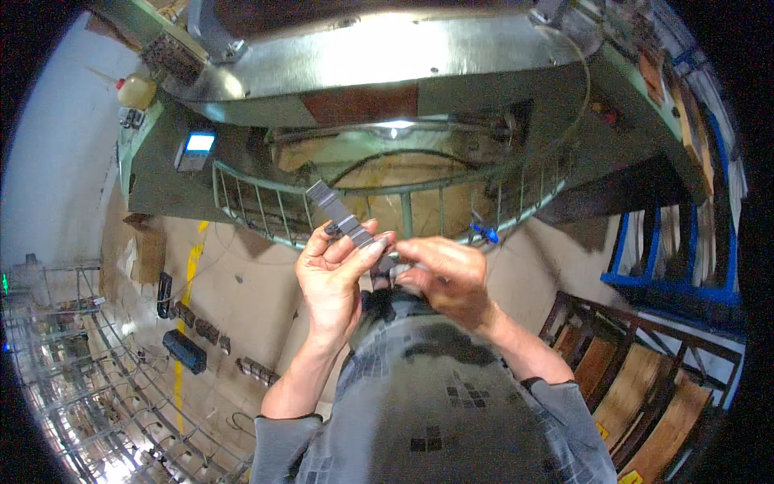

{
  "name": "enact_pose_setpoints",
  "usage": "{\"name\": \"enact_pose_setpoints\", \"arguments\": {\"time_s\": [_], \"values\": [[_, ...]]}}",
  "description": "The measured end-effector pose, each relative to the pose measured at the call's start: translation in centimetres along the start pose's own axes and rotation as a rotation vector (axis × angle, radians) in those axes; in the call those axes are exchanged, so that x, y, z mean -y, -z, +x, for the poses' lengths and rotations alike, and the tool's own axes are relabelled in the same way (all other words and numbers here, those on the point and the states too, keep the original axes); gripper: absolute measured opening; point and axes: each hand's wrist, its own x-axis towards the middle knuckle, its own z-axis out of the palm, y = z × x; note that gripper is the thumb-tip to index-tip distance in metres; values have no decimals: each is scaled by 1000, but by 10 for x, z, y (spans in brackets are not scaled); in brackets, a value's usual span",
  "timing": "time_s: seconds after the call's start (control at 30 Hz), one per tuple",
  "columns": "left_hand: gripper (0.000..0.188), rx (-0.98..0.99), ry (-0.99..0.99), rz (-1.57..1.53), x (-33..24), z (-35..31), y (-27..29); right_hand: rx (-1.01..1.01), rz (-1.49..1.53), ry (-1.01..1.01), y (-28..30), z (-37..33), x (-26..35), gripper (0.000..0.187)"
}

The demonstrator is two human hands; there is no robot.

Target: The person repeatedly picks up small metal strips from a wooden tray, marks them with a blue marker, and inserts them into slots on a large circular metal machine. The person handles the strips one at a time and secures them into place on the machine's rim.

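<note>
The person is holding a grey strip up at chest height, near the middle of the view. The left hand is pinching it, thumb and fingertips closed on its lower part, so the strip is sticking out toward eleven o'clock, tilted. The right hand is meeting it from three o'clock, its fingers closed together on the strip's lower end; that hand is blurred, so the exact hold is hard to read.

Beyond the hands, at twelve o'clock, a big green machine is looming, with a curved wire guard along its front. On its face at ten o'clock a small box with a glowing blue screen is sitting. A blue clip is hanging on the guard at two o'clock from the hands.

At eight o'clock a row of dark blocks is lying on the floor beside a yellow line. At four o'clock wooden boards are leaning in a rack, a small yellow label showing at their lower end.
</note>
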Motion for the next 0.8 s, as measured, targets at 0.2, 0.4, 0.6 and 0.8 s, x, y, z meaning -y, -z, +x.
{"name": "enact_pose_setpoints", "arguments": {"time_s": [0.2, 0.4, 0.6, 0.8], "values": [[44, 29, 81, -12, -21, 20, -41, 78, 11, -97, 6, 34, 6, 17], [54, 304, -43, 86, -58, 85, -57, -2, 348, -478, 7, 94, 4, 12], [54, 480, -882, 983, -91, 165, -52, -139, 301, -624, 16, 171, -29, 21], [57, 908, -1136, 1332, -95, 224, -54, -248, 231, -660, 14, 183, -47, 21]]}}
